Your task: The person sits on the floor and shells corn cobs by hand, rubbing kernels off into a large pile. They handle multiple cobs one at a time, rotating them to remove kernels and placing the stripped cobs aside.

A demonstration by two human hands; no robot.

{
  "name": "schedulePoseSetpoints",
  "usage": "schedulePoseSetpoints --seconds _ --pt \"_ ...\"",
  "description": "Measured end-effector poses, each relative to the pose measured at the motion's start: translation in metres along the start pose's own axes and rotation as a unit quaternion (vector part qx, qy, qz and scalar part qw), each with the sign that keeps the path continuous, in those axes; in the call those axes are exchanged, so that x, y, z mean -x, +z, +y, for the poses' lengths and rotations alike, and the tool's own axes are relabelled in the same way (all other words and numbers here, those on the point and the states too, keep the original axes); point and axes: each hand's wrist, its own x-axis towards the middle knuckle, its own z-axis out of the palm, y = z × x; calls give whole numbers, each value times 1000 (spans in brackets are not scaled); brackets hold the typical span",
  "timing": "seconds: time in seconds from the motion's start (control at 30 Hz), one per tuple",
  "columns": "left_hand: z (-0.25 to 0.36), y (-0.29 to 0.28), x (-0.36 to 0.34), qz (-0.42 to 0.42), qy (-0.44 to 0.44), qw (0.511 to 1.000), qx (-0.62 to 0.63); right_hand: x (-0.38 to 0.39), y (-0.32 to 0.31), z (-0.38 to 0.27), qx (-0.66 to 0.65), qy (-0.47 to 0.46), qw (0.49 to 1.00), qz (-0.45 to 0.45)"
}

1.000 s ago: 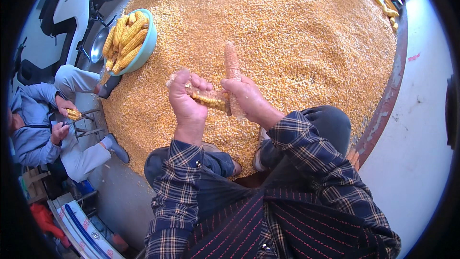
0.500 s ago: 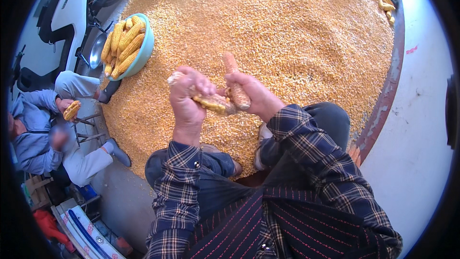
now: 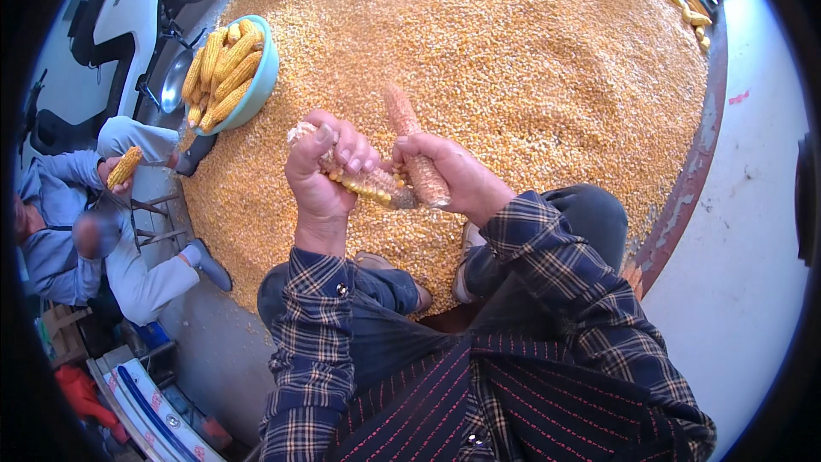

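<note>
Ear, partly stripped, yellow kernels along its lower side, was held in front of the person above the kernel heap. Left hand was closed around it; its right end lay against the bare, reddish cob. Right hand gripped that cob, which tilted with its upper end to the left. 1 blue-green basin, filled with yellow ears, sat at the heap's left edge. Farther left, 1 seated co-worker held 1 yellow ear.

Part-shelled cob partly hidden by left hand
</note>
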Motion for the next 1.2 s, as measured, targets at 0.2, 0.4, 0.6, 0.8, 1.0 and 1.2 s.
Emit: schedulePoseSetpoints --seconds 0.2,0.4,0.6,0.8,1.0,1.2 --pt "-18 4 1 51 10 998 -38 -9 0 11 30 -8 999 11" --pt "-14 -8 -6 74 -19 995 65 -15 -20 3 -8 -6 997 71" --pt "-15 -13 -6 244 32 969 32 2 -1 -5 210 -128 968 52" --pt "-29 -5 -4 281 31 958 -48 -14 -1 19 266 -263 924 79" --pt "-47 -3 -5 255 88 953 -138 -22 -11 24 181 -208 954 118" --pt "-49 8 5 182 71 962 -193 -27 -20 15 66 -60 979 181"
